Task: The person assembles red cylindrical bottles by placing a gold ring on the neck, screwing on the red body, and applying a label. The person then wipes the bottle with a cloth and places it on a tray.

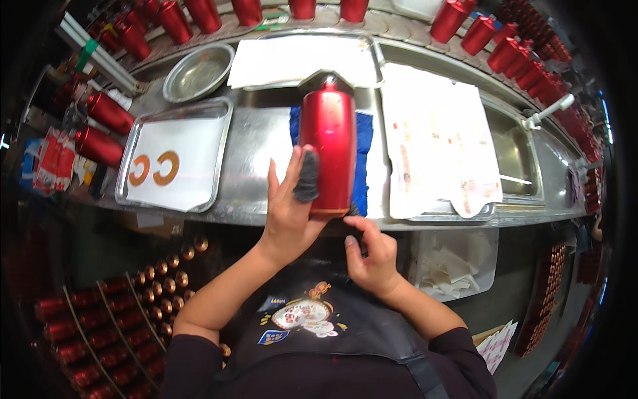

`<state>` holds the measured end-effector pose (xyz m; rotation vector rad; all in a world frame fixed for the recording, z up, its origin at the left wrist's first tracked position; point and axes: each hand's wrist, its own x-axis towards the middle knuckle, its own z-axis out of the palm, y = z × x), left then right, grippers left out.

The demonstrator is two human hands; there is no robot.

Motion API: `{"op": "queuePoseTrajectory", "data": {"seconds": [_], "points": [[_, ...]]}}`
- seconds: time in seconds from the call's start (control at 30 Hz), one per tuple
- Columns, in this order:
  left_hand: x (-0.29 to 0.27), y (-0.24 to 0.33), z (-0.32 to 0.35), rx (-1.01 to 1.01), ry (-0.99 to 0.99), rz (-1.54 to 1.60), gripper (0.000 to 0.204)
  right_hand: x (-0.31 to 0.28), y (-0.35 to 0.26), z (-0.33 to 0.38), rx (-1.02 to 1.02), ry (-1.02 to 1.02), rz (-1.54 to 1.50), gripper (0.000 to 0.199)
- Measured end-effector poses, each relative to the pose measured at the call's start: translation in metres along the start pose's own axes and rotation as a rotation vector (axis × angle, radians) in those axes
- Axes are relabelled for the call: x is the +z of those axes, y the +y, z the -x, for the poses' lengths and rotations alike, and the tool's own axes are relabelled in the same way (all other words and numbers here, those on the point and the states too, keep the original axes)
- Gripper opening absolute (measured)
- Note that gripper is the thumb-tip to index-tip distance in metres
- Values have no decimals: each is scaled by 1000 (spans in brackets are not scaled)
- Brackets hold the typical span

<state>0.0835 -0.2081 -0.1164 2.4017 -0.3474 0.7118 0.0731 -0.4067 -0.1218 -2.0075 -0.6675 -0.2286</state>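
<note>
A shiny red metal bottle (pixel 329 139) stands out in the middle, its narrow neck pointing away from me. My left hand (pixel 289 213) is closed on its lower left side, with a dark grey cover on one finger. Close to the bottle's base is my right hand (pixel 373 259), thumb and index apart and the other fingers curled. Its index finger, dark-tipped, reaches the base edge; the tip is partly hidden. Beneath the bottle lies a blue cloth (pixel 362 159). A dark angular piece (pixel 309 83) shows behind the neck.
On the steel counter (pixel 256 146), a lined tray (pixel 222 136) with two C-shaped rings sits left, near a round basin (pixel 179 83). A white cloth (pixel 438 139) covers the right, beside a sink (pixel 515 153). Red bottles (pixel 206 14) line the back; a plastic bin (pixel 458 259) sits below.
</note>
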Motion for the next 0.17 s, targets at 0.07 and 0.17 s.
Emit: {"op": "queuePoseTrajectory", "data": {"seconds": [0.07, 0.17], "points": [[-2, -5, 0, 2, -58, -1, 103, -2, -1, -1, -21, -8, 46, 35], [0, -11, 9, -45, -72, 120, 95, -1, 2, -1, -13, -28, 61, 34]]}}
